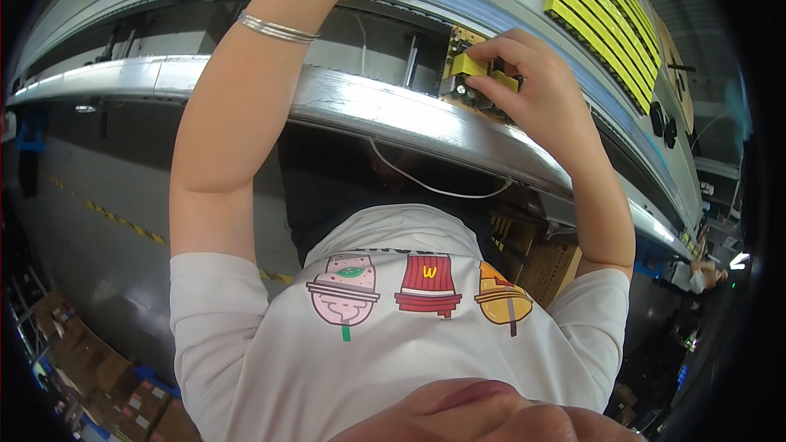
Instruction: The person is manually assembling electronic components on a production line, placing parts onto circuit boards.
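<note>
My right hand [536, 86] is closed over a circuit board [453, 42], with thumb and forefinger pinching a yellow block-shaped component [468, 65] on it. Dark and silvery parts stand around that block, and a second yellow piece [505, 80] shows under my fingers. The board lies between the metal rails of a conveyor, and my hand hides much of its right side. My left forearm, with silver bangles [277, 29] at the wrist, crosses the rails and runs out past the upper edge, so the left hand is out of sight.
The near metal rail [385, 106] runs between me and the board. Beyond the far rail, at the upper right, lie rows of yellow components [602, 24]. A white cable [442, 190] hangs below the near rail. Cardboard boxes [106, 368] are stacked at the lower left.
</note>
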Demonstrator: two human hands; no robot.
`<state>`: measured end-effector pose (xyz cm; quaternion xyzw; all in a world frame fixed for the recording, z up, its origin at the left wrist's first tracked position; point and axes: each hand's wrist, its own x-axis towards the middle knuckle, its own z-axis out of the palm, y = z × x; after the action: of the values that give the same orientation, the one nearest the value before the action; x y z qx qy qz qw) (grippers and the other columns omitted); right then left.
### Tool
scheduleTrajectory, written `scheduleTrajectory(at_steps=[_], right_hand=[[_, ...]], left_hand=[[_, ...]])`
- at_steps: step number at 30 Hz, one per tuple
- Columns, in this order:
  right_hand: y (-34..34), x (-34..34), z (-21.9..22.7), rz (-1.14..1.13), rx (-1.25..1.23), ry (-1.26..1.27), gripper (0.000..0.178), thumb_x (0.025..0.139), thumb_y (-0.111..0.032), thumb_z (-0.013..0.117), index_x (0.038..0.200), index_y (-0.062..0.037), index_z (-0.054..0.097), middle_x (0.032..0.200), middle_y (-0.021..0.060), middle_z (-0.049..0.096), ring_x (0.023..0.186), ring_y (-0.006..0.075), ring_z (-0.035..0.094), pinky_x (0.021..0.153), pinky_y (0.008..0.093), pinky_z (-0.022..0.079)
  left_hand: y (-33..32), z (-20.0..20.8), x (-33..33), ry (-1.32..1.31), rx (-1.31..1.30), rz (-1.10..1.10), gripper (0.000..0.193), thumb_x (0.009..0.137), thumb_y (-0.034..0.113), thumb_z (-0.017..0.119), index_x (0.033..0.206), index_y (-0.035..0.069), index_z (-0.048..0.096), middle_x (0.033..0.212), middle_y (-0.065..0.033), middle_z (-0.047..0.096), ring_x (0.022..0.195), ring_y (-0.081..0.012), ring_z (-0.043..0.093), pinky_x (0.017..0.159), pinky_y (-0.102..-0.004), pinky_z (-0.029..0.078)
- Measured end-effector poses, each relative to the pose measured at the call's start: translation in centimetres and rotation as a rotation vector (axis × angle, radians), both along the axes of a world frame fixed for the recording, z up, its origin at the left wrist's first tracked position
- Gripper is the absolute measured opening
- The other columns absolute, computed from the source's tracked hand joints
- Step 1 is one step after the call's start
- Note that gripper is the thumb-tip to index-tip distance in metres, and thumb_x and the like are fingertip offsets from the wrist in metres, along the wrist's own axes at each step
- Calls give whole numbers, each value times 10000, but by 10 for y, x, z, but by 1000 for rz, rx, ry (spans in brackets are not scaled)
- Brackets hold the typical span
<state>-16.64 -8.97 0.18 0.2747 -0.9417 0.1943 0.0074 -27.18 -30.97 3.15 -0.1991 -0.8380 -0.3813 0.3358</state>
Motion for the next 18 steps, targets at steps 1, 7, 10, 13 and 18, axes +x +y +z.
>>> scheduleTrajectory(at_steps=[1, 7, 10, 13, 18], right_hand=[[-2, 0, 0, 24, -4, 30, 234, 860, -112, 766, 1075, -31, 727, 988, 65, 657, 853, 198, 604, 751, 313, 499], [-7, -5, -3, 87, 53, 167, 183, 826, -113, 757, 995, -47, 731, 975, 91, 619, 863, 287, 629, 800, 394, 528], [0, 1, -3, 32, 92, 102, 159, 845, -116, 737, 976, -27, 728, 958, 111, 630, 878, 292, 646, 816, 390, 547], [-3, -5, -2, 47, 109, 1, 169, 869, -150, 714, 951, -8, 756, 904, 141, 671, 822, 311, 679, 781, 404, 574], [2, -5, -2, 104, -49, 67, 216, 908, -188, 683, 949, 7, 766, 941, 160, 692, 820, 313, 693, 762, 402, 578]], left_hand=[[0, 1, 2, 7, 0, -20, 336, 960, 298, 633, 861, 4, 762, 760, -113, 738, 618, -270, 630, 588, -356, 480], [-23, -15, -31, -178, -89, 99, 332, 959, 276, 674, 1136, -2, 715, 997, -126, 739, 894, -260, 676, 804, -335, 511], [-20, -32, -34, -8, -72, -74, 307, 1029, 392, 593, 1167, 196, 785, 945, 72, 781, 751, -101, 630, 689, -255, 479], [-28, -41, -49, -101, -91, -29, 322, 1057, 354, 564, 1232, 167, 759, 997, 42, 766, 885, -76, 657, 758, -218, 479], [-48, -36, -38, -93, -132, -6, 332, 1085, 337, 530, 1257, 156, 749, 1041, -2, 758, 968, -99, 669, 854, -223, 499]])
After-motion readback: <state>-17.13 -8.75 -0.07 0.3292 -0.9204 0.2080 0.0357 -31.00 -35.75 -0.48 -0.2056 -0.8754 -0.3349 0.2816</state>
